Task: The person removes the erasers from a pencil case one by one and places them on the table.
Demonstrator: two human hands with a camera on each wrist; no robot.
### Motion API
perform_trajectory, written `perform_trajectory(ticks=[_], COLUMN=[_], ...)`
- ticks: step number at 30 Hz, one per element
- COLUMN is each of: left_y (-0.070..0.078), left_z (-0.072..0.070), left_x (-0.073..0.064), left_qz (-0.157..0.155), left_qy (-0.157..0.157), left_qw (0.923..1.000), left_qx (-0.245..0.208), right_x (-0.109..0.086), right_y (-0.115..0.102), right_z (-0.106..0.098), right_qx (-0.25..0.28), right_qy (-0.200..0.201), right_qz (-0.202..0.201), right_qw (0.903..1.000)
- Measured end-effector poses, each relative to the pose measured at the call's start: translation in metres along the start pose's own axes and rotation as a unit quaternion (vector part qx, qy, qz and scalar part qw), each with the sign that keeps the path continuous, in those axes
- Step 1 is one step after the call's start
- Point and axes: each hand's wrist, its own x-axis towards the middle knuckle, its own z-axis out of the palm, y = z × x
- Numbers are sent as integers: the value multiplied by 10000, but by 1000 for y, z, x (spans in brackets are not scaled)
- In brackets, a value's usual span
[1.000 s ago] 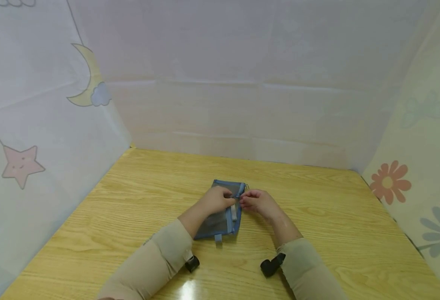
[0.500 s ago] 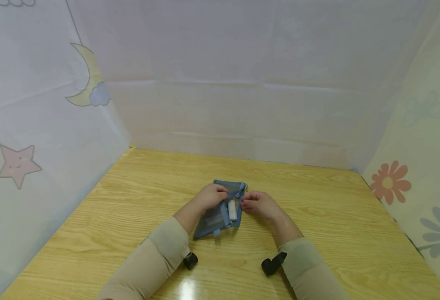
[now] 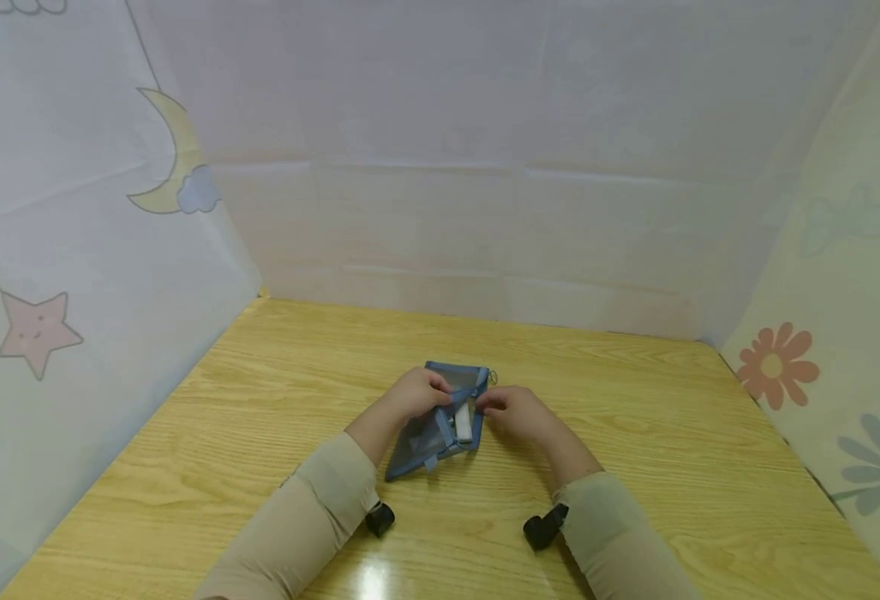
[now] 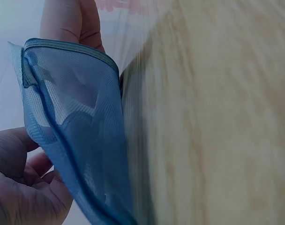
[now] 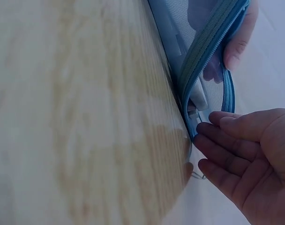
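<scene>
A blue mesh zip pouch (image 3: 421,446) lies on the table, its zippered side raised and gaping toward the right. My left hand (image 3: 416,395) grips the upper layer near the zip; in the right wrist view some of its fingers show through the mesh. A white rectangular block (image 3: 464,422) sits in the gap, partly inside the pouch. My right hand (image 3: 518,411) is at the right edge of the opening, fingers loosely bent. In the right wrist view, the right fingertips (image 5: 202,129) are right at the zip's rim, with nothing visible between them.
A small metal ring (image 3: 493,377) hangs from the pouch's far corner, and a fabric tab (image 3: 431,463) sticks out at its near end. The wooden table (image 3: 320,358) is bounded by printed cloth walls (image 3: 440,225) at the back and both sides.
My left hand has drawn the upper layer leftward, widening the opening and baring more of the white block. The near tab has shifted up and left. My right hand has moved slightly inward.
</scene>
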Motion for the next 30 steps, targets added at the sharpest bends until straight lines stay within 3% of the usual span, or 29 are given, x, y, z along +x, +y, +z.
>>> perform_trajectory(ticks=[5,15,22,30], left_y=[2,21,34,39], left_z=[0,-8,-14,-25], left_x=[-2,-8,-10,-11], left_qz=[244,630,862,827], left_qy=[60,385,827,1175], left_qw=[9989,9963,9910,9838], left_qx=[394,431,608,1071], right_x=[-2,-2,-4,-4], right_y=[-5,-8,-14,-16], right_z=[0,0,0,0], right_qx=[-362,-662,-844,-774], right_qy=[-108,-260,-300,-215], right_qz=[-169,-425,-308,-38], right_qw=[9991,9966,9955,9968])
